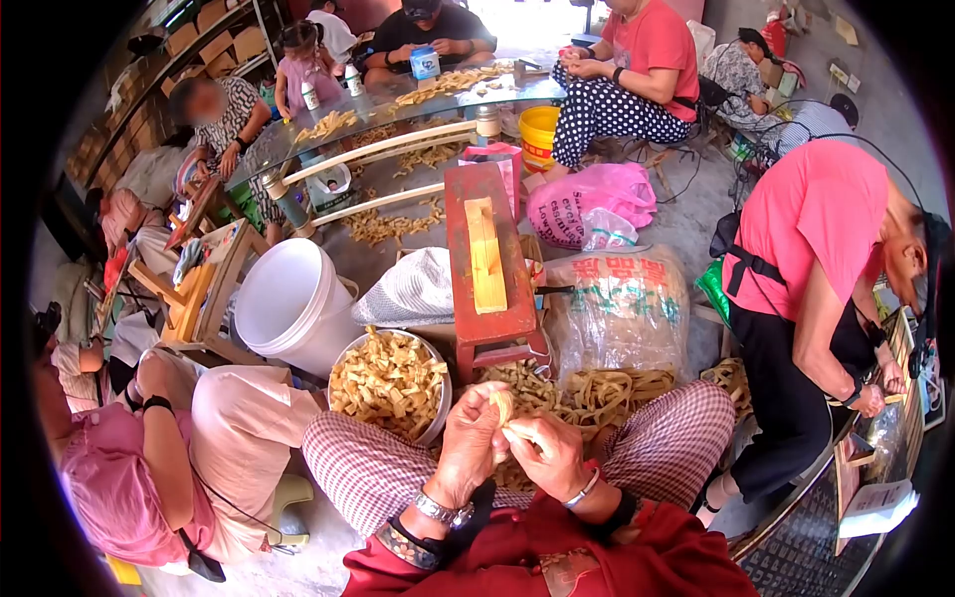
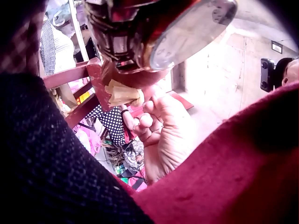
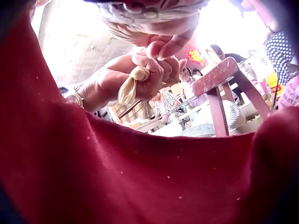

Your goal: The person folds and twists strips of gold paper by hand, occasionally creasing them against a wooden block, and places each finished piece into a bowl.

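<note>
A pale yellow folded strip is held above the lap in the head view, between both hands. The left hand grips it with curled fingers. Bent fingers of the right hand pinch at its near side. In the left wrist view the knotted piece shows a flared end, with the right hand beside it. The right wrist view shows the knot and a loose tail hanging from the left hand; the right hand's fingers are just above.
A white tub of folded yellow pieces stands by the left knee. Ahead are a red bench with a wooden block, a plastic-wrapped bundle, loose strips and a white bucket. People sit on both sides.
</note>
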A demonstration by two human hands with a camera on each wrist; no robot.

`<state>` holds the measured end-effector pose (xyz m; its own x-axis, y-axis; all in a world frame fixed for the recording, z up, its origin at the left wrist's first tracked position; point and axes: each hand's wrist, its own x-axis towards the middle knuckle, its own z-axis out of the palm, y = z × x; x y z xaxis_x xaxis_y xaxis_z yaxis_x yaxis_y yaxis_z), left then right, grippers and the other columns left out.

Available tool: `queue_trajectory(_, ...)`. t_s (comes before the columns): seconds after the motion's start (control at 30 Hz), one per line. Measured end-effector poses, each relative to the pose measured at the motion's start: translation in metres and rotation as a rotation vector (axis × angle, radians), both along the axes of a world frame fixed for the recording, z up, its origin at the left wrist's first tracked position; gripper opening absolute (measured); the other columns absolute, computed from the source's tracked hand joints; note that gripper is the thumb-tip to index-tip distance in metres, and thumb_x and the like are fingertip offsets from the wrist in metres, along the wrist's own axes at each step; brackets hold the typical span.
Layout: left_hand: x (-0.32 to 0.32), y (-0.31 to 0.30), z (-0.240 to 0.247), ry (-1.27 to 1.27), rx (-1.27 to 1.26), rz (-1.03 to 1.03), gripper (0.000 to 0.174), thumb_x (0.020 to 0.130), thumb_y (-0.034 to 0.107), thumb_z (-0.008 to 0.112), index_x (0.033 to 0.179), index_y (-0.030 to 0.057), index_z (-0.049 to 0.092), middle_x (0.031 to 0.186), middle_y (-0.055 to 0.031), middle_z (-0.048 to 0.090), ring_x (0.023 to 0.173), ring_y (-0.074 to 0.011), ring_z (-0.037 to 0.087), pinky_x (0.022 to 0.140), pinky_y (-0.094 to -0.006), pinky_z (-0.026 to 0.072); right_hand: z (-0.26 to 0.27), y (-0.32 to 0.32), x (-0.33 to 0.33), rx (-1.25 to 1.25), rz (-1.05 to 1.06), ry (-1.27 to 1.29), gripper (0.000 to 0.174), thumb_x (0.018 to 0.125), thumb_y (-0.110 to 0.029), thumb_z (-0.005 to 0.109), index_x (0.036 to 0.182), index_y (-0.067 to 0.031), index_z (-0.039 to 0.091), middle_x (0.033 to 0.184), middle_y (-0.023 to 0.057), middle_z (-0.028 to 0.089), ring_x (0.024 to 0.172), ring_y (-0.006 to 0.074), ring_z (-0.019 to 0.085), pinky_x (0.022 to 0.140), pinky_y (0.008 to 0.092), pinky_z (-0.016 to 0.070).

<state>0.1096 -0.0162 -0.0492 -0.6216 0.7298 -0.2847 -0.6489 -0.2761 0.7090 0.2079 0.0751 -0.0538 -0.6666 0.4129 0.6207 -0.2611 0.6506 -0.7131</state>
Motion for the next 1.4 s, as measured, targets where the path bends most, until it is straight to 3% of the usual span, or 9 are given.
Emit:
queue_trajectory(0.17, 0.007, 0.006, -0.029, 0.115, 0.059, 0.078, 0.011, 0.092, 0.015, 0.059, 0.091, 0.0059, 0.052, 0.087, -0.0021, 0.059, 0.055, -0.0055, 0.048, 0.044, -0.0174, 0.0396, 0.005, -0.001, -0.002, 0.073, 0.034, 0.002, 0.016, 0.078, -0.002, 0.068, 0.092, -0.0051, 0.06, 0.075, 0.0107, 0.059, 0.065, 0.0253, 0.06, 0.055, 0.0342, 0.0481)
queue_trajectory(0.33, 0.007, 0.001, -0.03, 0.163, -0.145, 0.018, 0.008, 0.096, 0.007, 0.045, 0.089, 0.0054, 0.049, 0.085, -0.0028, 0.057, 0.063, -0.0083, 0.052, 0.057, -0.0217, 0.0474, -0.003, 0.001, -0.002, 0.115, 0.006, -0.08, 0.013, 0.079, -0.006, 0.066, 0.09, -0.0047, 0.06, 0.076, 0.0101, 0.057, 0.064, 0.0267, 0.06, 0.054, 0.0354, 0.0478)
queue_trajectory(0.73, 0.01, -0.005, -0.025, 0.535, -0.493, -0.011, 0.008, 0.088, -0.002, 0.047, 0.094, -0.0007, 0.052, 0.076, -0.0043, 0.059, 0.063, -0.008, 0.056, 0.054, -0.0209, 0.047, -0.007, 0.004, -0.005, 0.33, 0.01, -0.501, 0.021, 0.076, -0.004, 0.056, 0.098, -0.002, 0.054, 0.08, 0.0129, 0.055, 0.074, 0.0336, 0.059, 0.059, 0.0421, 0.0476)
queue_trajectory(0.87, 0.009, -0.011, -0.029, 0.491, -0.466, -0.122, 0.011, 0.085, -0.002, 0.049, 0.094, -0.0023, 0.055, 0.075, -0.0059, 0.062, 0.061, -0.0091, 0.058, 0.055, -0.0223, 0.0484, -0.019, 0.026, -0.003, 0.13, 0.258, -0.46, 0.016, 0.08, -0.006, 0.056, 0.095, -0.0052, 0.06, 0.076, 0.0124, 0.059, 0.07, 0.0304, 0.062, 0.058, 0.0396, 0.0478)
queue_trajectory(0.97, 0.011, -0.012, -0.023, 0.473, -0.424, -0.185, 0.012, 0.085, -0.004, 0.048, 0.096, -0.0019, 0.054, 0.074, -0.0049, 0.061, 0.061, -0.0086, 0.057, 0.055, -0.0213, 0.0478, -0.019, 0.03, 0.0, -0.374, 0.229, -0.554, 0.005, 0.084, -0.01, 0.059, 0.084, -0.0058, 0.062, 0.07, 0.0117, 0.062, 0.062, 0.0263, 0.062, 0.056, 0.0356, 0.0473)
queue_trajectory(1.0, 0.012, -0.01, -0.017, 0.489, -0.413, -0.193, 0.012, 0.086, -0.004, 0.047, 0.096, -0.0015, 0.053, 0.075, -0.0048, 0.061, 0.061, -0.0083, 0.057, 0.055, -0.0208, 0.0475, -0.014, 0.028, -0.001, -0.481, 0.177, -0.542, 0.016, 0.083, -0.016, 0.065, 0.074, -0.0034, 0.061, 0.067, 0.0116, 0.063, 0.058, 0.0204, 0.061, 0.054, 0.0315, 0.0461)
queue_trajectory(1.2, 0.016, -0.01, -0.011, 0.663, -0.428, -0.137, 0.015, 0.084, -0.008, 0.047, 0.096, -0.0006, 0.052, 0.074, -0.0046, 0.06, 0.063, -0.0083, 0.057, 0.056, -0.022, 0.0473, -0.032, 0.027, -0.004, -0.768, 0.25, -0.389, 0.024, 0.081, -0.011, 0.07, 0.098, -0.0025, 0.055, 0.068, 0.002, 0.055, 0.056, 0.0077, 0.053, 0.048, 0.0248, 0.0452)
queue_trajectory(1.3, 0.017, -0.011, -0.015, 0.78, -0.423, -0.11, 0.016, 0.082, -0.008, 0.05, 0.095, 0.0001, 0.051, 0.071, -0.0069, 0.06, 0.063, -0.0106, 0.059, 0.058, -0.0249, 0.0481, -0.021, 0.031, -0.002, -0.805, 0.306, -0.542, 0.033, 0.081, -0.008, 0.069, 0.107, -0.0026, 0.05, 0.071, -0.0007, 0.051, 0.058, 0.0051, 0.05, 0.045, 0.0224, 0.0461)
queue_trajectory(1.4, 0.017, -0.01, -0.019, 0.873, -0.388, -0.102, 0.018, 0.082, -0.008, 0.051, 0.098, 0.0006, 0.05, 0.074, -0.0109, 0.06, 0.066, -0.014, 0.061, 0.06, -0.0274, 0.0491, -0.023, 0.025, -0.004, -0.789, 0.252, -0.505, 0.023, 0.082, -0.007, 0.065, 0.101, -0.0009, 0.053, 0.07, 0.0007, 0.052, 0.058, 0.0054, 0.051, 0.045, 0.0224, 0.0471)
